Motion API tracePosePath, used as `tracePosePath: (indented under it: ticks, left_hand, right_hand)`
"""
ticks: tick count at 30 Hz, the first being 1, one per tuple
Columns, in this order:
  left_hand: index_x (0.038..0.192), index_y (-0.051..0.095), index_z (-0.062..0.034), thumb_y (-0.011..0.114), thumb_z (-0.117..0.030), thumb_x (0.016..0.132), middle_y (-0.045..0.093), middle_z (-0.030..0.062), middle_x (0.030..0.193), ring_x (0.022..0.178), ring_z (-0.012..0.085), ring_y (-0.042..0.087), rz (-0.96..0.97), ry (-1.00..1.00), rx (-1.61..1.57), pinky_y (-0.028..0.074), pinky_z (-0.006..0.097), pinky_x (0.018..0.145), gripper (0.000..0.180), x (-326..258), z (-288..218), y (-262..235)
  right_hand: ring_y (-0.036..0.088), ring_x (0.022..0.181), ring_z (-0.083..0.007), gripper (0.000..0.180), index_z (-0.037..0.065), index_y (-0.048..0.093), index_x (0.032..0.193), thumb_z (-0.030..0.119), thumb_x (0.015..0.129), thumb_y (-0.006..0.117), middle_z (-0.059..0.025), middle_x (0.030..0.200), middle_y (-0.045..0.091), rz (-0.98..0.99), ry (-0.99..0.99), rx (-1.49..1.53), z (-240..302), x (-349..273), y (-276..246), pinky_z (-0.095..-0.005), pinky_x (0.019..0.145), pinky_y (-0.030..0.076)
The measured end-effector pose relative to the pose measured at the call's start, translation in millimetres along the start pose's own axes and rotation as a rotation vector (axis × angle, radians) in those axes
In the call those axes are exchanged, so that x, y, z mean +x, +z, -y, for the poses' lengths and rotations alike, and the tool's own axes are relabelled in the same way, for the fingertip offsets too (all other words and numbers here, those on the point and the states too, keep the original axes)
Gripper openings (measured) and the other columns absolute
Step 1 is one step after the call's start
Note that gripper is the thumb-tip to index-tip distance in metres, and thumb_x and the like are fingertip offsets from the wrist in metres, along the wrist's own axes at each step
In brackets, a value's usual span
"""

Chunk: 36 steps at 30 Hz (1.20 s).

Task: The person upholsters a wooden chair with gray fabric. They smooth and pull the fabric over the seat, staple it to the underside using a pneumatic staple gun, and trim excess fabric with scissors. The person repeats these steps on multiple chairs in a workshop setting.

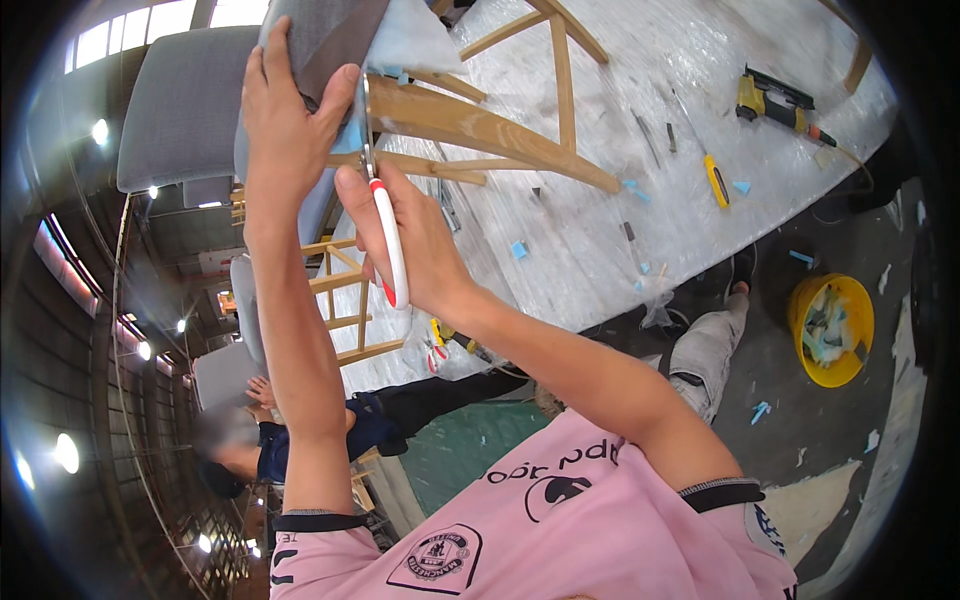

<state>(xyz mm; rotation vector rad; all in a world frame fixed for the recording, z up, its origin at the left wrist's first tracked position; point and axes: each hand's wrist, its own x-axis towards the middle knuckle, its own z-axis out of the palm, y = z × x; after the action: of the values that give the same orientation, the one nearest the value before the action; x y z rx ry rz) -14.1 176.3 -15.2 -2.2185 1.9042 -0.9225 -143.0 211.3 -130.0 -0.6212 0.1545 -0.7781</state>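
At the top, my left hand (pixel 285 125) grips the grey fabric (pixel 345 45) of an upholstered chair, its thumb against a folded flap. White padding (pixel 415 40) shows beside the flap. My right hand (pixel 420 240) holds scissors (pixel 391 250) with a white and red handle. Their blades point up between my left thumb and the chair's wooden leg (pixel 480 125), close to the fabric edge and a bit of light blue material. Whether the blades touch the fabric, I cannot tell.
On the plastic-covered table (pixel 540 240) lie a yellow-handled screwdriver (pixel 716 182), a staple gun (pixel 775 105) with a hose, and blue scraps. A yellow bucket (pixel 870 325) of scraps stands on the floor. Other grey chairs (pixel 185 110) are at left; a co-worker (pixel 330 430) is below them.
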Motion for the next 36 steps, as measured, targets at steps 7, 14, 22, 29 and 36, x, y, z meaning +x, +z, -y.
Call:
tracePosePath:
  ticks: [7, 14, 22, 29, 36]
  left_hand:
    - [0.154, 0.036, -0.0030, 0.071, -0.046, 0.093, 0.047, 0.0265, 0.145, 0.136, 0.0409, 0.045, 0.035, 0.018, -0.076, 0.037, 0.047, 0.112, 0.083, 2.9, 1.8, -1.4]
    - [0.155, 0.034, -0.0041, 0.071, -0.048, 0.092, 0.047, 0.0265, 0.145, 0.135, 0.0421, 0.044, 0.010, 0.020, -0.066, 0.036, 0.048, 0.113, 0.085, 4.0, 3.3, -0.6]
    - [0.154, 0.036, -0.0044, 0.072, -0.048, 0.092, 0.048, 0.0262, 0.145, 0.135, 0.0421, 0.045, 0.010, 0.027, -0.060, 0.037, 0.049, 0.112, 0.084, 2.9, 8.1, 1.8]
    - [0.154, 0.037, -0.0041, 0.072, -0.047, 0.091, 0.048, 0.0261, 0.144, 0.135, 0.0413, 0.045, 0.003, 0.014, -0.070, 0.037, 0.049, 0.112, 0.084, 4.0, 7.7, 2.2]
    - [0.154, 0.036, -0.0055, 0.071, -0.048, 0.092, 0.047, 0.0264, 0.145, 0.138, 0.0415, 0.042, 0.018, -0.018, -0.095, 0.035, 0.050, 0.114, 0.083, 3.8, -1.5, -1.3]
  right_hand:
    - [0.054, 0.039, -0.0170, 0.056, 0.002, 0.048, 0.086, 0.056, 0.103, 0.050, -0.0064, 0.055, 0.051, -0.071, 0.028, 0.045, 1.0, -2.5, 16.7, -0.0327, 0.038, 0.041]
    - [0.054, 0.039, -0.0177, 0.055, 0.003, 0.047, 0.089, 0.056, 0.104, 0.049, -0.0065, 0.056, 0.050, -0.030, 0.043, 0.107, 1.9, -4.1, 14.3, -0.0315, 0.038, 0.041]
    - [0.057, 0.044, -0.0175, 0.070, 0.000, 0.050, 0.098, 0.069, 0.102, 0.038, -0.0070, 0.059, 0.052, 0.050, 0.111, 0.033, 14.4, -2.2, 6.7, -0.0312, 0.045, 0.046]
    - [0.056, 0.042, -0.0182, 0.069, -0.002, 0.052, 0.093, 0.065, 0.103, 0.039, -0.0076, 0.056, 0.051, -0.005, 0.106, 0.070, 17.8, 0.6, 12.6, -0.0317, 0.043, 0.044]
    - [0.052, 0.037, -0.0188, 0.059, -0.002, 0.052, 0.092, 0.055, 0.105, 0.047, -0.0074, 0.052, 0.049, 0.009, 0.064, 0.128, 9.9, 3.2, 9.7, -0.0326, 0.039, 0.041]
